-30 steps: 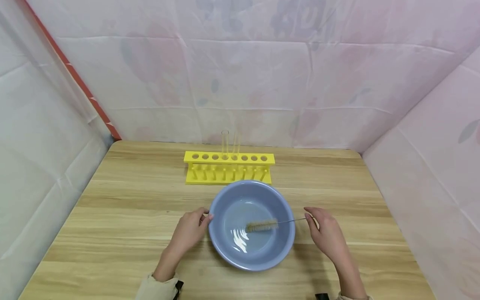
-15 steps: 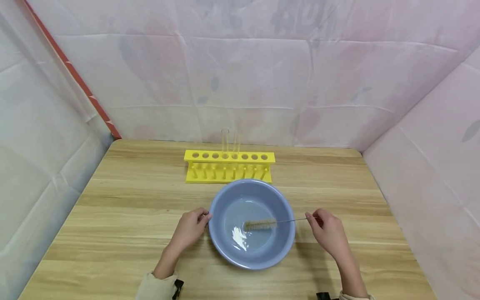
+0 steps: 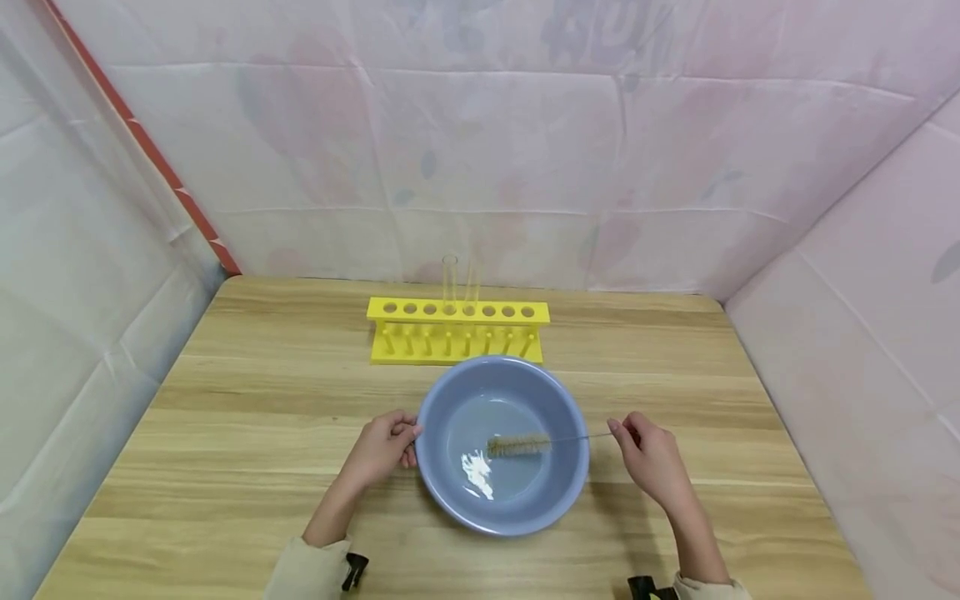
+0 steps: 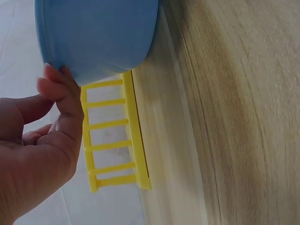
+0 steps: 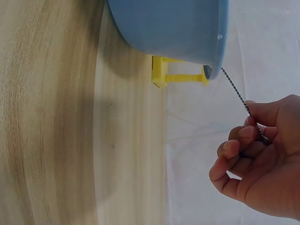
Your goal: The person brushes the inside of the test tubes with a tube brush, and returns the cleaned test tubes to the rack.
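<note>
A blue plastic basin (image 3: 447, 400) with water in it stands on the table. My left hand (image 3: 383, 448) is at the basin's left rim; in the left wrist view its bent fingers (image 4: 63, 86) hold the rim at their tips. On the other side, my right hand (image 3: 656, 458) pinches the thin twisted wire handle (image 5: 236, 92) of a test tube brush between thumb and fingers. The handle slants over the right rim. The brush's tan bristle head (image 3: 517, 446) lies inside the basin, at the water.
Directly behind the basin stands a yellow test tube rack (image 3: 457, 311). Two clear glass test tubes (image 3: 450, 283) stand upright in its middle holes. The wooden table (image 3: 247, 417) is enclosed by pale patterned cloth (image 3: 480, 150) at the back and sides.
My right hand and the brush have shifted slightly left, then stayed nearly still. The left hand's lower fingers now show beside the rim. Basin and rack have not visibly moved on the table.
</note>
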Available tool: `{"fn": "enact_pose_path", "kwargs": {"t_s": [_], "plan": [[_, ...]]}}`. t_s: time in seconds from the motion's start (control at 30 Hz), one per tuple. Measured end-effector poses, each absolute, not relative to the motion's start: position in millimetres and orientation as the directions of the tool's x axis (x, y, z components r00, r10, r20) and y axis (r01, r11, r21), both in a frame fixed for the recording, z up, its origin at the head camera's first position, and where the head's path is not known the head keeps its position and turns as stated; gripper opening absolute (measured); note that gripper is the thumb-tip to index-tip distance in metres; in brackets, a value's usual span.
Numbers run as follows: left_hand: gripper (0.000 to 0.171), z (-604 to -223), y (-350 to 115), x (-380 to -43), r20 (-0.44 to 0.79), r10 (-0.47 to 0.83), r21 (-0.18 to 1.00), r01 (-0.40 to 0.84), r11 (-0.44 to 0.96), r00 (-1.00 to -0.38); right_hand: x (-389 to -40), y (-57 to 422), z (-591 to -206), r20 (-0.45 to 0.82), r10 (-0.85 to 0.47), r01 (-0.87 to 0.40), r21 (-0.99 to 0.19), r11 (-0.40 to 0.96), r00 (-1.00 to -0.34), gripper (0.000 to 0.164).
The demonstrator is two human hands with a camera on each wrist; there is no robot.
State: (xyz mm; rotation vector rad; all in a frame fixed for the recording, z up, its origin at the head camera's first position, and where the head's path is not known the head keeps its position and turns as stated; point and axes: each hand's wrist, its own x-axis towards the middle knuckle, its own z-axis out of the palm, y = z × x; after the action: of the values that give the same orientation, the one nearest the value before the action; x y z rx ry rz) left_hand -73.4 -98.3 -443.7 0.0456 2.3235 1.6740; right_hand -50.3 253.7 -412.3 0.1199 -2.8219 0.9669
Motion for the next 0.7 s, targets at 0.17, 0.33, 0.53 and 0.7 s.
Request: {"fn": "enact_pose_path", "kwargs": {"t_s": [0.17,0.33,0.53,0.7], "plan": [[0.018,-440,-103,-75,-0.227,0.183,0.934,-0.161,0.319,-0.956,-57,253,-415,0.170,-0.032,-0.133,-0.629,0.766,-0.985,0.023],[0.017,-438,-112,-76,-0.241,0.156,0.927,-0.179,0.330,-0.958,-66,246,-417,0.127,-0.044,-0.117,-0.663,0.740,-0.991,0.024],[0.017,-437,-124,-77,-0.250,0.121,0.917,-0.195,0.348,-0.961,-75,239,-418,0.100,-0.078,-0.126,-0.697,0.706,-0.992,0.025],[0.017,-436,-132,-79,-0.251,0.107,0.914,-0.199,0.355,-0.962,-79,235,-419,0.083,-0.101,-0.130,-0.722,0.679,-0.991,0.024]]}}
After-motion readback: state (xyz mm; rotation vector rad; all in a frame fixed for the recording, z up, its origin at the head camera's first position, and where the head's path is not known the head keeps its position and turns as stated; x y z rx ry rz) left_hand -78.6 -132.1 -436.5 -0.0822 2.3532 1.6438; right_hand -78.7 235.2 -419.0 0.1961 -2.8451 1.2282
